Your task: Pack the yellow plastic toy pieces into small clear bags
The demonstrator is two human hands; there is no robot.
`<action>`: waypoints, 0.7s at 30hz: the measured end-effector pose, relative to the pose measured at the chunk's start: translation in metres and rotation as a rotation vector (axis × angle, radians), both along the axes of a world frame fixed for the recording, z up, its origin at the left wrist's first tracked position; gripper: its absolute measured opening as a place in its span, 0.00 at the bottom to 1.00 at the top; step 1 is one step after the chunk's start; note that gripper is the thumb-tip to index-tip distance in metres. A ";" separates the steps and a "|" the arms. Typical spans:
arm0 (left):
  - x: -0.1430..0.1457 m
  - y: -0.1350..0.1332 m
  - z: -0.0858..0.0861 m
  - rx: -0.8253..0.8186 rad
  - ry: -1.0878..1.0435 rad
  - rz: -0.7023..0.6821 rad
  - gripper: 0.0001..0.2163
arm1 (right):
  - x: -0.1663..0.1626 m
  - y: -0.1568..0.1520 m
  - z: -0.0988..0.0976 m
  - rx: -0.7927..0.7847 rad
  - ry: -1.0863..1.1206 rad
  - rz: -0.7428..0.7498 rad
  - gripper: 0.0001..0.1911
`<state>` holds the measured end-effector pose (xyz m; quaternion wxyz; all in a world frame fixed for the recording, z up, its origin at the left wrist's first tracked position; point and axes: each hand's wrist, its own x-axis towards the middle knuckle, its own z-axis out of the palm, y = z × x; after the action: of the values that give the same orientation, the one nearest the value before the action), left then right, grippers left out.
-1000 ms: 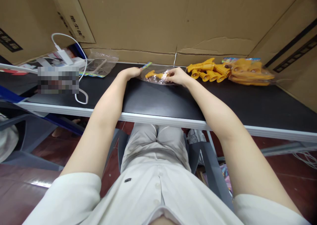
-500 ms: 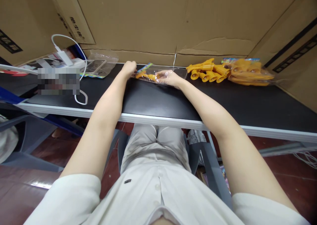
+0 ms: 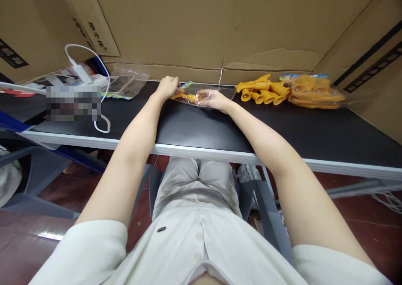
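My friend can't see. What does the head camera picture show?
Two bare hands work on a clear plastic bag holding an orange toy on a black table: the left hand grips its end, the right hand lies on it. More orange toys lie to the right.

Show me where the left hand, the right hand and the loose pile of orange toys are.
left hand (image 3: 168, 86): head view, back of the hand.
right hand (image 3: 213, 98): head view, back of the hand.
pile of orange toys (image 3: 260, 91): head view, middle of the pile.

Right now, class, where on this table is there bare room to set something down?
Bare black table runs along the near edge, under both forearms, and right of them below the loose orange toys. Crowded: the back, by the bagged toys, and the left corner with the white cable.
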<state>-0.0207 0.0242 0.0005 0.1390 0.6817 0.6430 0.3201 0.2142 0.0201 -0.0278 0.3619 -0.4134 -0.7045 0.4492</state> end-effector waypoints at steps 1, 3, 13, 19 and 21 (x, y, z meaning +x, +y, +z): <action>0.000 0.000 0.000 -0.001 0.007 -0.004 0.25 | 0.001 -0.001 0.001 0.006 -0.008 -0.007 0.35; 0.001 -0.002 0.002 -0.004 0.018 -0.008 0.25 | 0.002 -0.002 0.002 0.006 -0.014 -0.008 0.35; 0.013 -0.019 0.015 -0.070 0.121 0.032 0.26 | 0.001 -0.003 0.001 -0.027 0.026 -0.115 0.23; 0.010 -0.014 0.010 -0.031 0.133 0.040 0.26 | 0.001 -0.017 0.010 -0.065 0.070 -0.087 0.21; 0.010 -0.013 0.009 -0.030 0.143 0.041 0.26 | 0.000 -0.018 0.011 -0.079 0.084 -0.081 0.20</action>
<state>-0.0104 0.0109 0.0097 0.0962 0.6872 0.6700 0.2638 0.2144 0.0023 -0.0173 0.3924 -0.4366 -0.6532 0.4783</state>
